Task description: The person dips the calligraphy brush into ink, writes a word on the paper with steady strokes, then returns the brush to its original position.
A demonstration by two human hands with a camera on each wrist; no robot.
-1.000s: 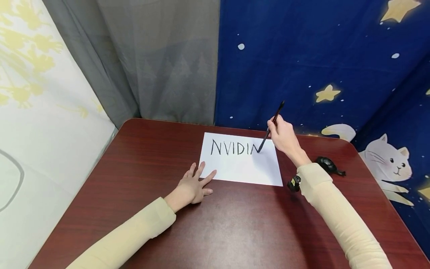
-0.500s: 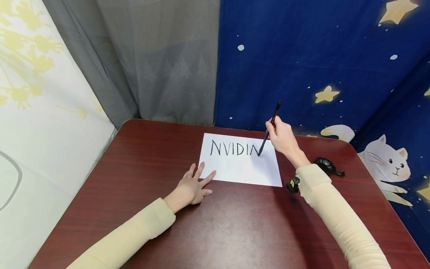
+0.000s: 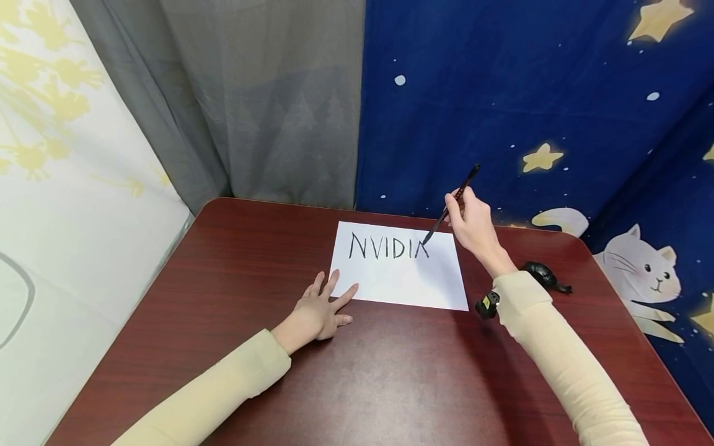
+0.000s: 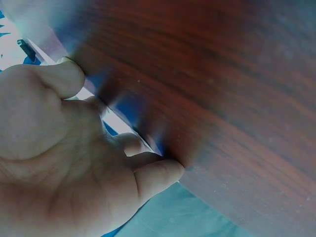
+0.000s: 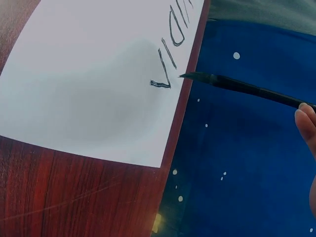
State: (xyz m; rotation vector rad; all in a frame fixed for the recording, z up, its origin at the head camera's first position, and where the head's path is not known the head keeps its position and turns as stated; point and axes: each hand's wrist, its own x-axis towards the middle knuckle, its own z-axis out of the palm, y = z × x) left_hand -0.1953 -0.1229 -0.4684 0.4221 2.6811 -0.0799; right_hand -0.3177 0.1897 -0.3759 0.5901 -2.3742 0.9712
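A white sheet of paper [image 3: 401,285] lies near the table's far edge, with black letters reading N, V, I, D, I across its upper half. After them come two slanted strokes joined at the top. My right hand [image 3: 473,226] pinches a dark writing brush [image 3: 450,209], tilted, its tip over those strokes. In the right wrist view the brush [image 5: 247,88] shows its dark pointed bristles, apparently lifted off the paper. My left hand [image 3: 320,311] rests with spread fingers at the paper's lower left corner. In the left wrist view, the palm of that hand [image 4: 64,153] fills the lower left.
A dark red wooden table [image 3: 390,378] bears the paper. On its right, beyond my right sleeve, sits a small black turtle-shaped object [image 3: 542,275]. A black camera [image 3: 488,305] hangs at my right wrist. Grey and blue curtains [image 3: 446,111] stand behind the far edge.
The brush tip has moved from the lower end of the last stroke up and slightly left, baring that stroke. The brush leans further right. My left hand stays in place.
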